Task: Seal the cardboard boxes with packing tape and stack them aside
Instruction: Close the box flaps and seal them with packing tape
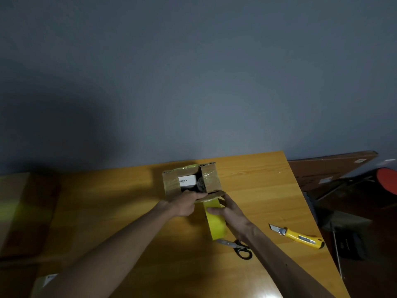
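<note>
The cardboard box (171, 186) sits at 12 o'clock from both hands, flaps open. The left hand (186, 205) grips its near flap; the right hand (231, 209) pinches the yellow tape (216, 225) (free end toward 6 o'clock). If the flap springs up, the tape can stick crooked or fold on itself.

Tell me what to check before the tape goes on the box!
1. Flaps folded shut: not ok. The cardboard box is open on top, and a white packet shows inside.
2. Box held steady: ok. The left hand grips the near flap.
3. Tape ready: ok. The right hand pinches the yellow tape.
4. Tape end stuck on the box: cannot tell. The hands hide it.
5. Cutter close by: ok. The scissors and the utility knife lie on the table.
</note>
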